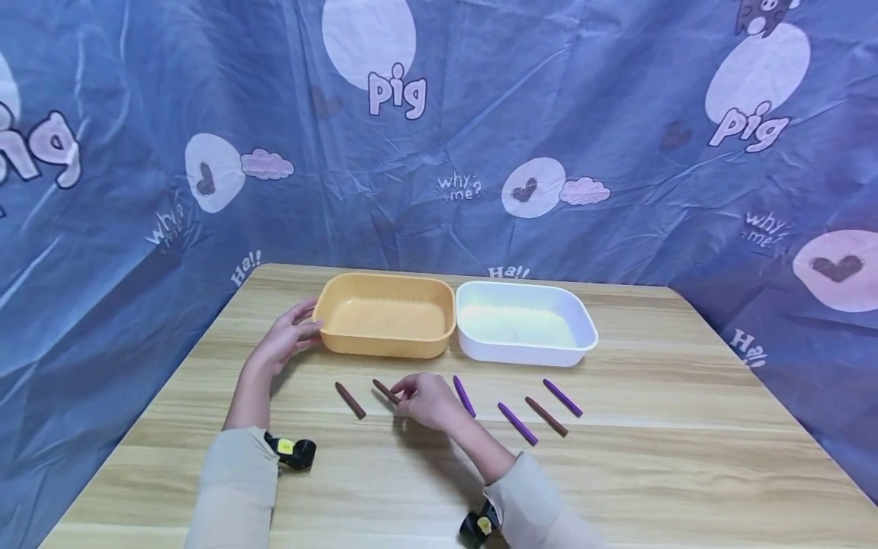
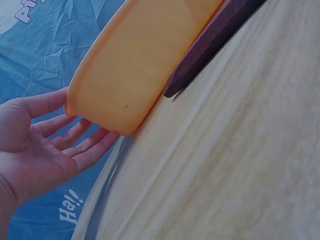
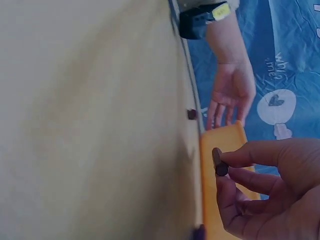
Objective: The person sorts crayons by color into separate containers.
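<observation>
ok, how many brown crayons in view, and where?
3. One brown crayon lies leftmost on the table; the right-hand grip pinches another; the third lies between two purple crayons. That grip could hide more.

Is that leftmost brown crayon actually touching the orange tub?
Apart. The head view shows a strip of wood tabletop between the leftmost brown crayon and the orange tub.

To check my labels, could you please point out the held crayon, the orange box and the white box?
Held crayon [image 1: 385, 390], head view: uncovered part of its shaft.
Orange box [image 1: 382, 348], head view: near outer wall.
White box [image 1: 521, 354], head view: near outer wall.
</observation>
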